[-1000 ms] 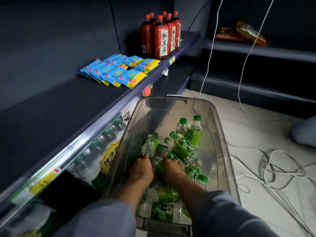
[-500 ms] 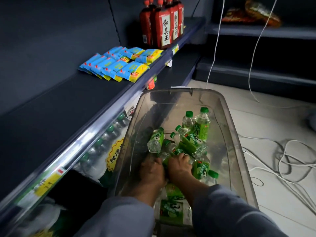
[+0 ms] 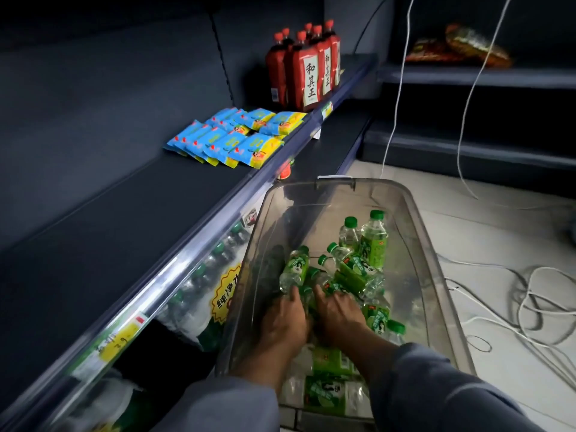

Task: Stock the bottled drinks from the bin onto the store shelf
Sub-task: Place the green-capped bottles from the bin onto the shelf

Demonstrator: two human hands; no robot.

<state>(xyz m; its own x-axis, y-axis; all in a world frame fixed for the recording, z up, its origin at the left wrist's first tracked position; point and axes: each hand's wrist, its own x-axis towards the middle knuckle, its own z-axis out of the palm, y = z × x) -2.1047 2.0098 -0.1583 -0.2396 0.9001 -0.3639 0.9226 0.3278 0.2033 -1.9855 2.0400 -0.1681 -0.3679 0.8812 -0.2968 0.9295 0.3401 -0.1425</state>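
A clear plastic bin (image 3: 436, 260) stands on the floor beside the dark store shelf (image 3: 124, 229). Several green-labelled drink bottles (image 3: 372, 241) with green caps lie and stand jumbled in the bin. Both my hands are down in the pile, side by side. My left hand (image 3: 285, 319) curls its fingers round the base of a lying green bottle (image 3: 294, 269). My right hand (image 3: 338, 316) curls over another green bottle (image 3: 330, 286) in the middle; its fingertips are partly hidden among the bottles.
On the shelf stand red-capped dark bottles (image 3: 307, 76) at the far end, with blue and yellow packets (image 3: 237, 138) before them. A pack of water bottles (image 3: 199, 285) fills the lower shelf. White cables (image 3: 514, 307) lie on the floor at right. Snack bags (image 3: 461, 45) rest on a far shelf.
The view has shifted slightly and both hands have pushed a little farther forward into the pile of bottles. They stay close together in the bin.
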